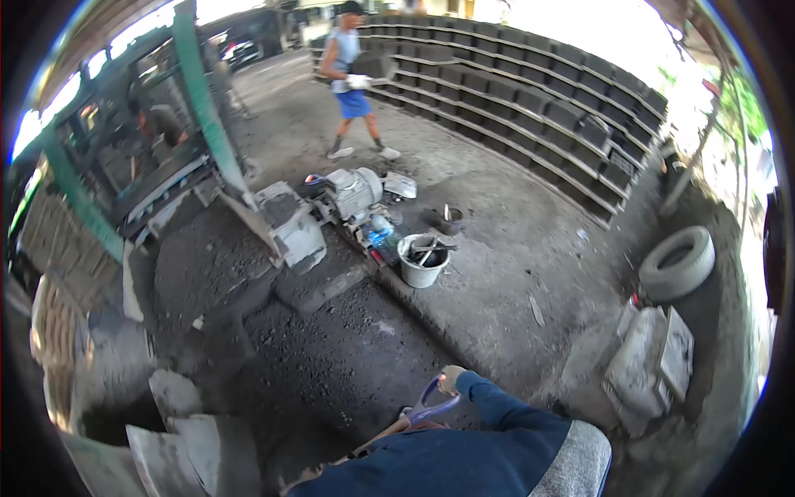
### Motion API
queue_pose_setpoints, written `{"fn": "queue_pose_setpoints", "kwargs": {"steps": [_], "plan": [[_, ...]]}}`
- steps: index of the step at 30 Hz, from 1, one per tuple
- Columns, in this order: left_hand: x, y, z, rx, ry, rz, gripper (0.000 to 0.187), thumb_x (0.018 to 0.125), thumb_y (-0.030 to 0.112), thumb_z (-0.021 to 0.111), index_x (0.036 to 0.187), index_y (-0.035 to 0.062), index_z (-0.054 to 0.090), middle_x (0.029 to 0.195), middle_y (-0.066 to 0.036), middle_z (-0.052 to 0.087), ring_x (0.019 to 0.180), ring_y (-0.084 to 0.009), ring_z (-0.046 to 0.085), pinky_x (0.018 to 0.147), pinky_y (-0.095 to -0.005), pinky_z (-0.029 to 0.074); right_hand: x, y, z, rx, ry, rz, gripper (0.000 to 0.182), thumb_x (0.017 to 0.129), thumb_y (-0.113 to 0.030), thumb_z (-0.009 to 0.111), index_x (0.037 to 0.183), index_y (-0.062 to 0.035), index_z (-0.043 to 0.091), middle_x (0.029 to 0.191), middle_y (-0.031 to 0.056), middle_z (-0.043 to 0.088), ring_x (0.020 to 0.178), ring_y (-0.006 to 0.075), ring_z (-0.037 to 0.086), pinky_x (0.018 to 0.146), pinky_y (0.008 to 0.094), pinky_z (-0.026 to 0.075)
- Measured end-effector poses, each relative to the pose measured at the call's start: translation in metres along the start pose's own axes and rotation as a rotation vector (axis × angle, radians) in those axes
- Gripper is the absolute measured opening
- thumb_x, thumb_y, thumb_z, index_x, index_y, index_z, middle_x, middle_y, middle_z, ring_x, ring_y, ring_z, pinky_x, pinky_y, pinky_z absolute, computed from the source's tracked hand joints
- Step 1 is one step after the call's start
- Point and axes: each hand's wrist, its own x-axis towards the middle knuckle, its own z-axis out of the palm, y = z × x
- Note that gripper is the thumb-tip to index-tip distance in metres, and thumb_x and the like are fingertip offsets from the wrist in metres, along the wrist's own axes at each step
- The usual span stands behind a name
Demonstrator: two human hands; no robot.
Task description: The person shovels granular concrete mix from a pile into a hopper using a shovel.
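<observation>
My right hand, in a pale glove, is closed on the purple D-shaped grip of a shovel. The wooden shaft slants down and left, partly behind my dark blue sleeve and body, and the blade is hidden. A brownish patch at the bottom edge beside my body may be my left hand, but its fingers do not show. Dark loose gravelly material lies in the low bay in front of me, with a bigger heap beyond it on the left.
A low concrete edge bounds the bay. Beyond it stand a bucket with tools, an electric motor and a green-framed machine. A person carries a dark block past stacked blocks. A tyre lies right.
</observation>
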Motion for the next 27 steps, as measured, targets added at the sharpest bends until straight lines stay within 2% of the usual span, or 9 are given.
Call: {"fn": "queue_pose_setpoints", "kwargs": {"steps": [3,7,11,13,16,17,20,22,27], "plan": [[-0.002,-0.002,-0.006,-0.091,0.036,-0.011,0.024,0.089,0.036,0.065,0.100,0.0165,0.056,0.080,-0.008,0.054,0.076,-0.0284,0.059,0.069,-0.0501,0.050,-0.006,0.047,0.018,-0.778,-0.226,-0.405,0.029,0.094,-0.039,0.054,0.098,-0.0184,0.074,0.083,0.0010,0.074,0.086,0.0197,0.072,0.071,0.0394,0.054],[0.004,0.002,-0.001,-0.195,0.038,-0.011,0.026,0.088,0.035,0.067,0.102,0.0160,0.056,0.082,-0.009,0.054,0.076,-0.0289,0.059,0.068,-0.0507,0.050,-0.031,0.071,0.053,-0.248,-0.307,0.356,0.029,0.097,-0.039,0.050,0.108,-0.0233,0.072,0.109,0.0002,0.072,0.109,0.0198,0.067,0.085,0.0406,0.054],[0.013,0.029,0.039,-0.363,-0.029,-0.014,0.028,0.088,0.034,0.068,0.105,0.0155,0.056,0.083,-0.009,0.054,0.076,-0.0293,0.059,0.067,-0.0512,0.051,-0.031,0.143,0.138,-0.483,0.105,-0.104,0.029,0.093,-0.033,0.053,0.100,-0.0153,0.076,0.101,0.0099,0.074,0.089,0.0219,0.073,0.078,0.0400,0.056],[-0.027,0.062,0.087,-0.371,-0.007,0.011,0.038,0.089,0.025,0.069,0.113,0.0084,0.045,0.084,-0.010,0.053,0.067,-0.0308,0.057,0.064,-0.0522,0.053,-0.064,0.112,0.107,-0.379,-0.213,0.125,0.023,0.088,-0.025,0.057,0.097,-0.0147,0.076,0.104,0.0101,0.073,0.093,0.0241,0.072,0.078,0.0408,0.056],[-0.053,0.105,0.132,-0.309,-0.184,0.122,0.032,0.086,0.017,0.072,0.105,0.0024,0.051,0.080,-0.009,0.054,0.066,-0.0288,0.058,0.064,-0.0475,0.056,-0.062,0.150,0.149,-0.287,-0.005,0.074,0.015,0.084,-0.021,0.061,0.088,-0.0135,0.074,0.095,0.0099,0.073,0.089,0.0285,0.071,0.073,0.0422,0.056],[-0.071,0.125,0.146,-0.267,-0.287,0.141,0.028,0.085,0.016,0.073,0.099,0.0023,0.053,0.079,-0.008,0.054,0.065,-0.0271,0.058,0.063,-0.0449,0.056,-0.053,0.169,0.168,-0.197,0.103,0.027,0.013,0.082,-0.019,0.063,0.085,-0.0131,0.073,0.093,0.0098,0.073,0.088,0.0300,0.071,0.072,0.0426,0.056],[-0.099,0.180,0.187,-0.230,-0.388,0.323,0.022,0.084,0.017,0.075,0.085,0.0068,0.055,0.076,-0.006,0.055,0.055,-0.0213,0.057,0.056,-0.0399,0.055,-0.059,0.074,0.099,1.073,-0.010,0.389,0.011,0.083,-0.018,0.063,0.088,-0.0100,0.070,0.087,0.0113,0.071,0.081,0.0314,0.069,0.069,0.0453,0.055],[-0.078,0.212,0.203,-0.315,-0.391,0.303,0.020,0.085,0.014,0.073,0.087,0.0064,0.055,0.075,-0.006,0.055,0.055,-0.0214,0.057,0.053,-0.0397,0.055,-0.084,0.034,0.059,1.555,0.009,0.451,0.011,0.084,-0.016,0.063,0.090,-0.0080,0.068,0.084,0.0123,0.069,0.077,0.0324,0.068,0.066,0.0471,0.054],[-0.076,0.277,0.228,-0.200,-0.507,0.260,0.012,0.086,0.009,0.068,0.086,0.0039,0.057,0.077,-0.008,0.059,0.064,-0.0252,0.061,0.062,-0.0456,0.055,-0.170,-0.024,-0.029,1.734,0.364,0.554,0.011,0.086,-0.016,0.063,0.091,-0.0056,0.063,0.077,0.0128,0.064,0.068,0.0328,0.064,0.062,0.0488,0.052]]}}
